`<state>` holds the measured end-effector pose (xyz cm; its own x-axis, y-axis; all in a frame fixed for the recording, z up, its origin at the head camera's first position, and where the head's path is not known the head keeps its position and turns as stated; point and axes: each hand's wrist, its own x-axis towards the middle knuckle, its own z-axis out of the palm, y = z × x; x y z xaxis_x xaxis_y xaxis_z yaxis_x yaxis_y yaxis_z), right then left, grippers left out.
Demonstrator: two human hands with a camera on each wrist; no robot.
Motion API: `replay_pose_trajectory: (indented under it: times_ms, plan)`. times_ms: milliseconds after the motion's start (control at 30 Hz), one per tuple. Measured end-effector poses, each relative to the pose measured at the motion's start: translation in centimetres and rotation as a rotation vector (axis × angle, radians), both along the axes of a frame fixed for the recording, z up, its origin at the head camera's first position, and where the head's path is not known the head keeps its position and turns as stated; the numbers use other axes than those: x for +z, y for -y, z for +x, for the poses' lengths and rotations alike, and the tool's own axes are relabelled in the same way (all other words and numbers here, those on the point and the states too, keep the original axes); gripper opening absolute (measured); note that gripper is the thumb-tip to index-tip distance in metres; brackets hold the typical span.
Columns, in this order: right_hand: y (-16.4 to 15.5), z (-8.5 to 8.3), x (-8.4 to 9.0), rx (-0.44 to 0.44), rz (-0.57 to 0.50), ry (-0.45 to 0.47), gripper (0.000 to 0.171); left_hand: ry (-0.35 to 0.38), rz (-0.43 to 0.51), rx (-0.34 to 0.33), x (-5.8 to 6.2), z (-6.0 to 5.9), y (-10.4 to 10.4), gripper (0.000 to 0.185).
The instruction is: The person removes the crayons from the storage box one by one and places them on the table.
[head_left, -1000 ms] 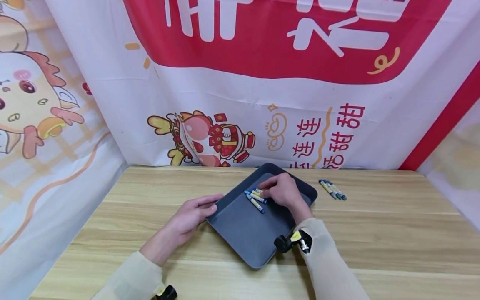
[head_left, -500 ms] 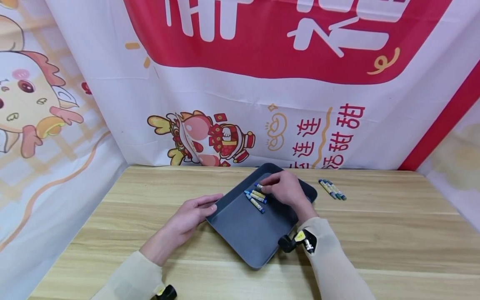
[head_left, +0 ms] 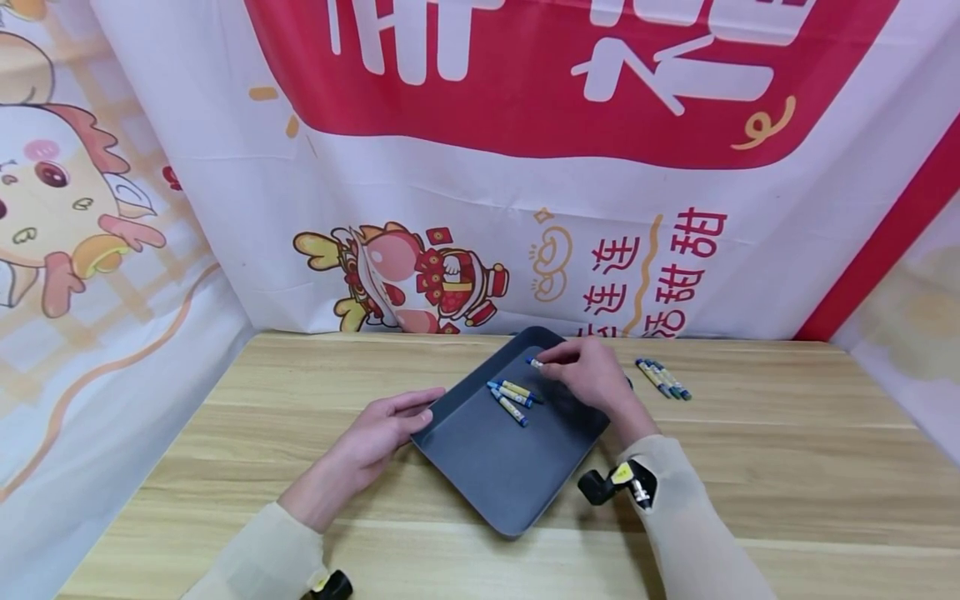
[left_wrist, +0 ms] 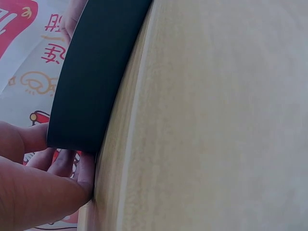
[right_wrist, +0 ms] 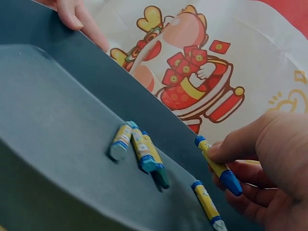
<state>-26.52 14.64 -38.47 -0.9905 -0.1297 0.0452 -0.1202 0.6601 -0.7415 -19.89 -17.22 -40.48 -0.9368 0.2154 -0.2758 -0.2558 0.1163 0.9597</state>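
Observation:
A dark grey tray point(head_left: 480, 467) lies at an angle on the wooden table. My left hand point(head_left: 423, 406) rests against its left corner with straight fingers point(left_wrist: 72, 168) touching the rim point(left_wrist: 96, 72). My right hand point(head_left: 555, 362) hovers over the tray's far side and pinches a blue-and-yellow crayon point(head_left: 534, 363) between thumb and fingers point(right_wrist: 236, 142). The held crayon point(right_wrist: 216, 166) is lifted off the tray floor point(right_wrist: 48, 120). A small cluster of crayons point(head_left: 512, 397) lies in the tray's middle point(right_wrist: 139, 149), and one more crayon point(right_wrist: 206, 202) lies just below my right hand.
Another bunch of crayons point(head_left: 663, 379) lies on the table point(head_left: 750, 467) right of the tray. Printed banners point(head_left: 480, 167) hang close behind and to both sides. A wrist camera mount point(head_left: 611, 485) sits on my right sleeve.
My right hand has lifted one crayon out of the cluster and moved it back and to the right over the tray's far side. The left hand and the tray stay put.

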Motion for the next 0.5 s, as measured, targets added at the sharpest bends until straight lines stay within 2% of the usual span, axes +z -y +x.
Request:
replay_pose_trajectory:
  times_ms: [233,500]
  plan:
    - [-1.4,-0.1,0.4,-0.023,-0.011,-0.069,0.019,0.0,-0.008,0.003,0.0,0.0,-0.2,0.043]
    - [-3.2,0.0,0.8,-0.048,-0.007,-0.07,0.021,-0.001,-0.017,0.016,0.0,0.0,-0.2,0.042]
